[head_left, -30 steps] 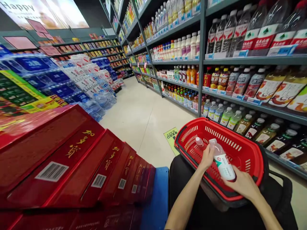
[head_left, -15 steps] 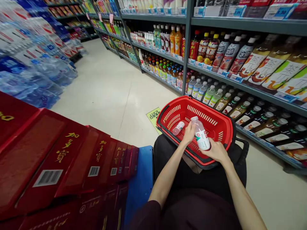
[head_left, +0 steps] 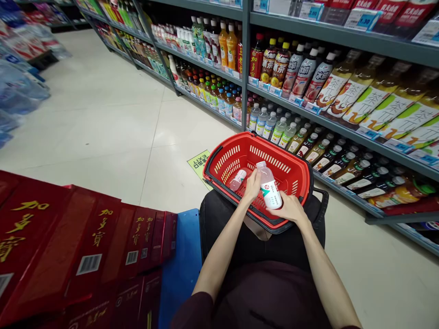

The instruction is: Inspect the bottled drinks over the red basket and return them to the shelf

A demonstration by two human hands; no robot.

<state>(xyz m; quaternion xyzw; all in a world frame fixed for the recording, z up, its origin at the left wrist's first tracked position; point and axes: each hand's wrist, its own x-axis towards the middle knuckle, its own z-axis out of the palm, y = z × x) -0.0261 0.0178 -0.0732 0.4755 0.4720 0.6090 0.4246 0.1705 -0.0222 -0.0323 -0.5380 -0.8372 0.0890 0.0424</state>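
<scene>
A clear drink bottle [head_left: 270, 188] with a white label and white cap is tilted over the basket, gripped from both sides. My left hand [head_left: 252, 186] closes round its upper left side, near the shoulder. My right hand [head_left: 290, 208] holds its base from the lower right. The red shopping basket [head_left: 277, 157] with a black rim rests on my lap. Inside it, at the left, lies a second bottle [head_left: 238, 179] with a similar label, touched by neither hand.
Shelves of drink bottles [head_left: 303, 68] run along the right and ahead. Stacked red cartons [head_left: 113, 224] stand at my left on a blue platform [head_left: 181, 256]. Wrapped water packs [head_left: 20, 82] lie far left. A yellow-green exit sign [head_left: 199, 163] is on the floor beside the basket.
My view has turned to the right, so the basket and cartons sit further left. Both hands still hold the bottle over the basket, its label turned slightly.
</scene>
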